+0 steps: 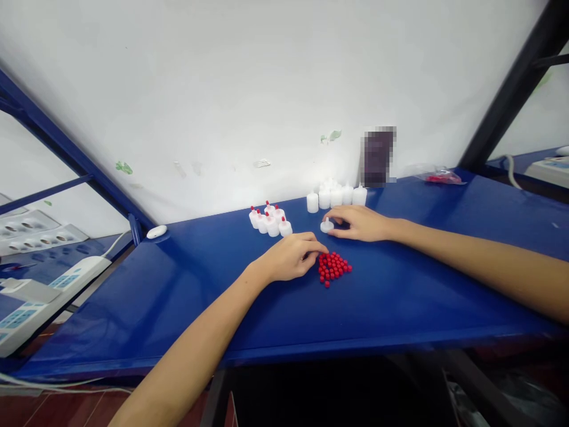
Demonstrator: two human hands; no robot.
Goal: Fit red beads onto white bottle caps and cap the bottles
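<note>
My right hand [359,223] grips a small white plastic dropper bottle [326,226] between thumb and fingers, its uncapped nozzle pointing up. Close by, my left hand [293,256] hovers at the left edge of a pile of small red caps [334,265], index finger stretched to the nearest caps and thumb apart from it. Whether a fingertip touches a cap is hard to see. Left of the hands stands a group of white bottles with red caps [271,223]. Behind my right hand are several white bottles [336,196] without red caps.
The blue tabletop [377,308] meets a white wall. A blurred dark object [377,157] leans at the back, and a clear bag with red items [442,176] lies at the back right. A white oval object [157,232] sits at the left, near power strips [48,296].
</note>
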